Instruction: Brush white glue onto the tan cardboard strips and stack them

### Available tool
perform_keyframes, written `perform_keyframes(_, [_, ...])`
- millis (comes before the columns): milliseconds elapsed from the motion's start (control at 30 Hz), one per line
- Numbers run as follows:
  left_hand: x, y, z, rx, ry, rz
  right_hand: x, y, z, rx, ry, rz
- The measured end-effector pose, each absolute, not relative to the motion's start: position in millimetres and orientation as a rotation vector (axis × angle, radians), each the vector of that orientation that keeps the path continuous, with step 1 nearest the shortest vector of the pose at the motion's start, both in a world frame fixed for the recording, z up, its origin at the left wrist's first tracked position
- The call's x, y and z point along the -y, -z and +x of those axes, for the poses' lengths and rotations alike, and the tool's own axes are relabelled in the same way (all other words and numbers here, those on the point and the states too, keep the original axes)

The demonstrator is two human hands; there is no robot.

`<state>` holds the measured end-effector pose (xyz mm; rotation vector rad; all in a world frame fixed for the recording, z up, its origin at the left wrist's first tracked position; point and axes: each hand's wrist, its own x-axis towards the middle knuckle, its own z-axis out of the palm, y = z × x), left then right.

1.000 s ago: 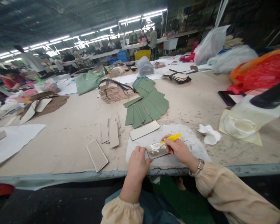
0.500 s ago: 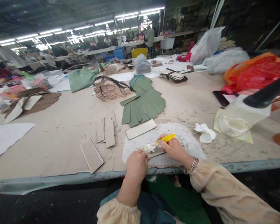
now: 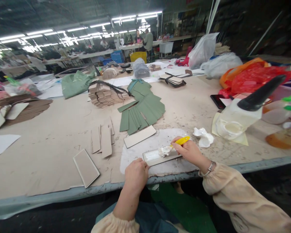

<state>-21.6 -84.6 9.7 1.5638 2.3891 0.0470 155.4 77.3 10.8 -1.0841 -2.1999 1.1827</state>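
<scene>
A yellow-handled brush (image 3: 183,140) is gripped in my right hand (image 3: 189,152), its bristles thick with white paste. The bristles rest on a long beige panel (image 3: 157,161) with a dark edge, whose left part carries a wet white coat. My left hand (image 3: 135,173) is closed at the panel's near left corner, pinching it with the fingertips. Under the panel lies a stained white sheet (image 3: 128,158). Just beyond it is another pale panel (image 3: 140,136), beside a fan of green pieces (image 3: 145,111). The panel's right end is partly behind my right hand.
On the right stand a white plastic jug (image 3: 235,118) with a black spout, a crumpled white tissue (image 3: 203,137) and a phone (image 3: 217,101). To the left lie a beige panel (image 3: 86,167), loose strips (image 3: 106,142) and a tied brown stack (image 3: 106,94). The table edge (image 3: 63,194) runs close in front.
The brush has moved right along the panel, and the white coat on its left part now shows spread out. My left hand stays at the corner. The whole view has shifted slightly.
</scene>
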Motion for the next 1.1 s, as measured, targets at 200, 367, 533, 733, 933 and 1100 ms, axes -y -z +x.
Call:
perform_keyframes(200, [84, -12, -23, -2.394, -0.049, 1.565, -94, -10, 182, 2.194, -1.113, -1.072])
perform_keyframes(367, [82, -13, -23, -2.388, -0.037, 1.555, -102, -14, 202, 2.237, -0.991, -1.123])
perform_keyframes(533, [82, -15, -22, -2.377, -0.022, 1.555, -100, -22, 210, 2.178, -0.947, -1.164])
perform_keyframes(733, [82, -15, -24, -2.349, -0.022, 1.574, -73, -23, 175, 1.834, -1.433, -1.107])
perform_keyframes(933, [83, -14, -27, -2.323, -0.007, 1.612, -44, -12, 128, 1.927, -1.729, -0.883])
perform_keyframes(1100, [85, -10, -28, -2.343, 0.004, 1.607, -44, -5, 123, 2.096, -1.616, -0.862])
